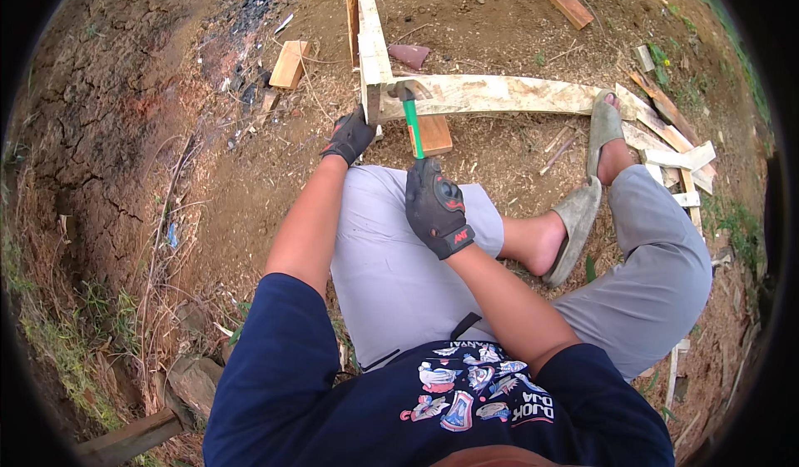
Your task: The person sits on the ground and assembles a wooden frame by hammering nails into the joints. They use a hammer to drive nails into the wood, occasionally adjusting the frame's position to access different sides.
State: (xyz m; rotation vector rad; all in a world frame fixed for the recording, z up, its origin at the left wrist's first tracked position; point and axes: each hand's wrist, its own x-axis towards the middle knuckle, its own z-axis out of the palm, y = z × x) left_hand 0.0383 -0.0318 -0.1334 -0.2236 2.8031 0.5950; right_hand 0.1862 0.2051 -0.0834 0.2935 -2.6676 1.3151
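My right hand [436, 209], in a black glove, is closed round the lower end of a hammer [414, 130] with a green handle. The hammer's metal head lies against the joint of two pale boards. One board [373, 38] runs away from me; the long board [508, 94] stretches off to the right from its near end. At that near end my left hand [352, 136], also gloved, grips the wood from the left, its fingertips partly hidden. Under the joint, a small wood block [434, 135] shows just behind the hammer handle.
My slippered foot [607, 134] presses against the long board's right end. Loose wood offcuts [682, 163] lie in a heap on the right. Other blocks [289, 64] [571, 7] are scattered on the dirt, with a reddish-brown shard [409, 55] beside the boards.
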